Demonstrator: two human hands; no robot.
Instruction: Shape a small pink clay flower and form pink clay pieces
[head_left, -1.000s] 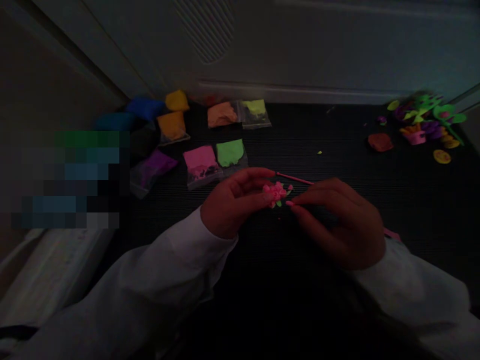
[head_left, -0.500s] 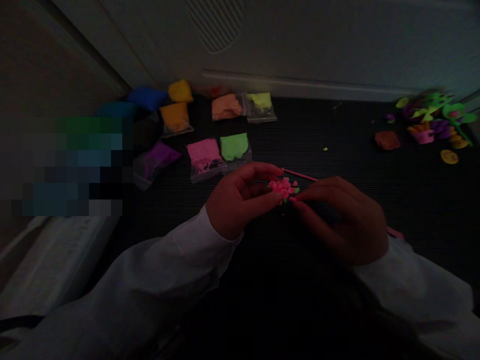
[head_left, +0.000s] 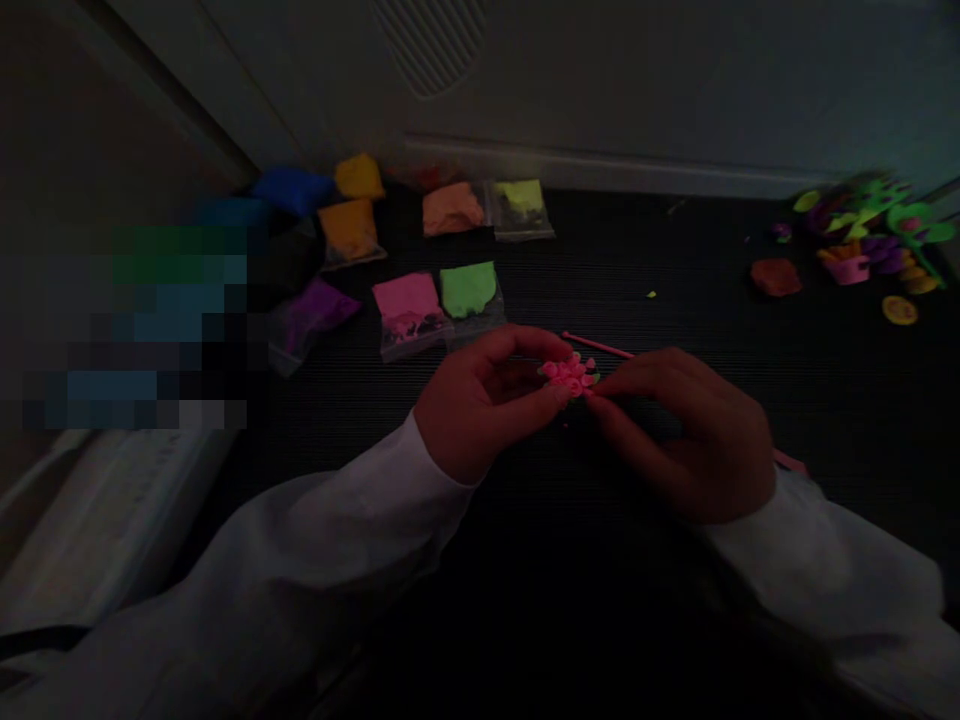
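Observation:
My left hand (head_left: 487, 400) is closed around the left side of a small cluster of pink clay roses (head_left: 572, 375) with green leaf bits. Its thumb and fingers press the cluster from front and back. My right hand (head_left: 690, 435) pinches at the cluster's right edge, thumb against fingertips. A tiny bit of pink clay (head_left: 588, 393) shows at those fingertips, touching the cluster. Behind the roses, a thin pink modelling tool (head_left: 604, 346) lies on the dark table (head_left: 600, 270). It passes behind or under my right hand, which hides its middle.
Bags of coloured clay, including pink (head_left: 407, 300), green (head_left: 469, 290) and orange (head_left: 350, 230), lie at the back left. Several finished clay pieces stand at the far right near a brown lump (head_left: 775, 277). A white power strip (head_left: 142, 510) lies at left; a pale wall rises behind.
The rose cluster has shifted slightly right and tilted between my fingers. The pink bit at my right fingertips shows less than before. Both hands otherwise stay nearly in place.

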